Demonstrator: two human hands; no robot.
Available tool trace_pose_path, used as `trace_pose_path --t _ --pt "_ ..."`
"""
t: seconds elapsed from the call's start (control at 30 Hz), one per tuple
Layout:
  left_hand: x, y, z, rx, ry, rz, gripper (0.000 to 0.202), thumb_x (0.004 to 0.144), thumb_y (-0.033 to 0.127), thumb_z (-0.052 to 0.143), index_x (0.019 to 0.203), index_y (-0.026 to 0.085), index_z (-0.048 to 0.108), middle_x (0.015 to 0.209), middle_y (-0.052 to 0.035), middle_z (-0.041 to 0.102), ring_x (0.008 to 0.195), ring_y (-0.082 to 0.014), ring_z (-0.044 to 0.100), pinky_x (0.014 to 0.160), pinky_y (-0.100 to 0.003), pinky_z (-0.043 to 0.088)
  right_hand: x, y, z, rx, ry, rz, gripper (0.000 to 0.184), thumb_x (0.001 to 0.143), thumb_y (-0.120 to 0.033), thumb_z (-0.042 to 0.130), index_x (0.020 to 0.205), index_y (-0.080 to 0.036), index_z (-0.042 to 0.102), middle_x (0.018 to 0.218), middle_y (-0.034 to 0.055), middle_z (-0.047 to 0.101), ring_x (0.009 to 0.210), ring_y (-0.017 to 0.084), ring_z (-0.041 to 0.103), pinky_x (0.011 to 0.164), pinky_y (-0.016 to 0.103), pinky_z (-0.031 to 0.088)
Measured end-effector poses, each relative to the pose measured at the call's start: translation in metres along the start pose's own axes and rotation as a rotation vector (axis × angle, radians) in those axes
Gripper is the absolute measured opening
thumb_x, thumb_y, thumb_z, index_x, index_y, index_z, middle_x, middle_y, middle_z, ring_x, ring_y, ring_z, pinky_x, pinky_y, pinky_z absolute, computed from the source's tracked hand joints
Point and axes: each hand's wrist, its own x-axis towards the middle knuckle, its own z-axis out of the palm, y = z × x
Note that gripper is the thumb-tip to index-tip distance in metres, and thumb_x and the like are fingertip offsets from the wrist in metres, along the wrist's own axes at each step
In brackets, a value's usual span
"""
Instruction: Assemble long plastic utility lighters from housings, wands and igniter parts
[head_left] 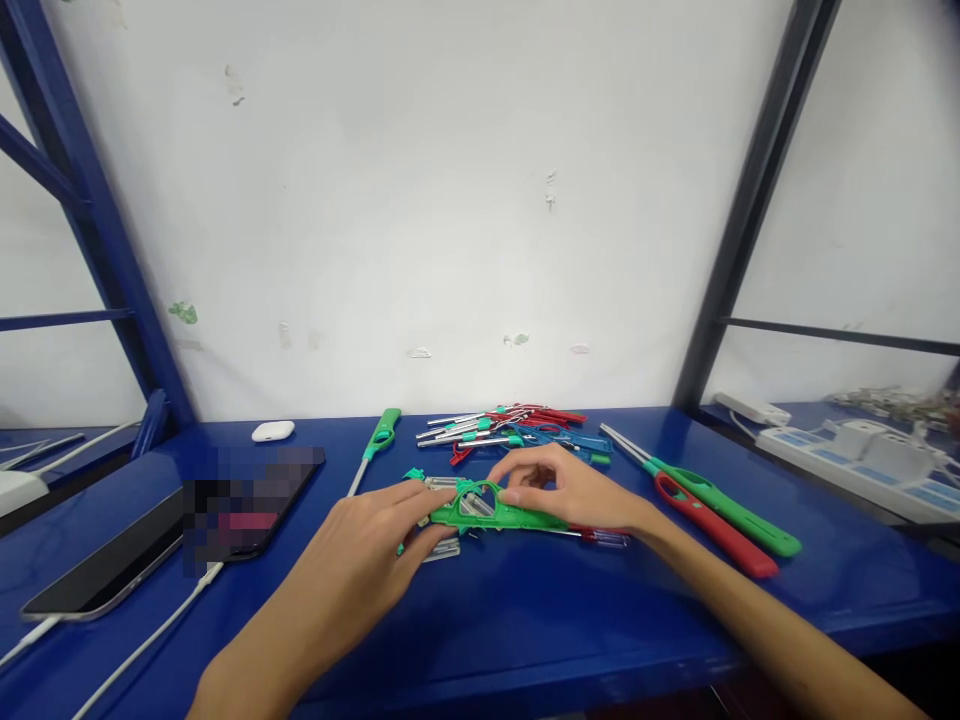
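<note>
Low over the blue tabletop, both my hands hold a green lighter shell (517,517) with an oval opening at its trigger end. My left hand (375,530) pinches its left end between thumb and fingers. My right hand (559,485) grips it near the opening, thumb and fingertips against the upper edge. Several small clear and teal lighter parts (442,549) lie beneath and behind the shell, partly hidden by my fingers. A screwdriver (604,538) with a reddish transparent handle rests just right of the shell, its shaft pointing left.
Behind my hands is a pile of lighter pieces (517,425) in red, blue and silver. One green lighter (382,435) lies left; a red lighter (716,525) and another green one lie right. Two phones (112,560) with cables, a white earbud case (273,431) and power strips (847,465) flank the area.
</note>
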Motion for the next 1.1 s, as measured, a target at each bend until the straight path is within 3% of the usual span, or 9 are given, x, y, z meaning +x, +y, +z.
trace_pose_path --t 0.23,0.33,0.53,0.7,0.93,1.1 --pt "0.000 -0.005 -0.004 0.059 0.009 -0.094 0.040 0.110 0.043 0.049 0.143 0.029 0.064 0.118 -0.0059 0.079 0.103 -0.0280 0.076 0.088 -0.039 0.057 0.003 0.021 -0.014 -0.169 0.139 0.052 0.031 0.106 -0.046 0.057 0.109 -0.021 0.075 0.089 0.0036 0.076 0.079 0.017 0.068 0.072 0.030 0.053" --pt "-0.002 -0.013 -0.009 0.101 -0.015 -0.148 0.040 0.109 0.046 0.044 0.134 0.029 0.071 0.115 -0.0048 0.080 0.098 -0.0273 0.076 0.084 -0.038 0.058 0.004 0.038 -0.022 -0.318 0.188 0.125 0.026 0.107 -0.041 0.059 0.108 -0.019 0.073 0.099 0.0052 0.076 0.084 0.017 0.070 0.080 0.035 0.058" --pt "-0.005 -0.026 -0.018 0.130 -0.028 -0.214 0.044 0.106 0.055 0.043 0.121 0.032 0.078 0.115 -0.0019 0.081 0.097 -0.0296 0.076 0.083 -0.041 0.057 0.006 0.068 -0.027 -0.542 0.216 0.153 0.030 0.104 -0.038 0.066 0.129 -0.022 0.067 0.133 0.0097 0.068 0.110 0.023 0.070 0.093 0.044 0.061" --pt "-0.007 -0.027 -0.020 0.094 -0.006 -0.212 0.043 0.106 0.057 0.045 0.121 0.034 0.079 0.116 -0.0001 0.081 0.082 -0.0249 0.075 0.076 -0.036 0.057 0.003 0.091 -0.039 -0.674 0.309 0.181 0.032 0.104 -0.037 0.066 0.131 -0.022 0.066 0.137 0.0104 0.066 0.114 0.025 0.069 0.097 0.047 0.059" --pt "-0.008 -0.030 -0.020 0.083 0.009 -0.192 0.046 0.105 0.060 0.046 0.122 0.034 0.079 0.111 0.0002 0.082 0.070 -0.0215 0.073 0.070 -0.033 0.057 0.002 0.112 -0.040 -0.708 0.251 0.236 0.034 0.103 -0.037 0.067 0.133 -0.021 0.065 0.137 0.0106 0.066 0.113 0.025 0.069 0.096 0.047 0.060" --pt "-0.006 -0.027 -0.019 0.079 0.015 -0.165 0.044 0.104 0.058 0.047 0.116 0.034 0.081 0.112 -0.0012 0.082 0.078 -0.0235 0.075 0.073 -0.034 0.059 0.003 0.111 -0.044 -0.636 0.252 0.261 0.033 0.103 -0.037 0.067 0.132 -0.021 0.065 0.135 0.0104 0.067 0.112 0.024 0.070 0.095 0.046 0.060"
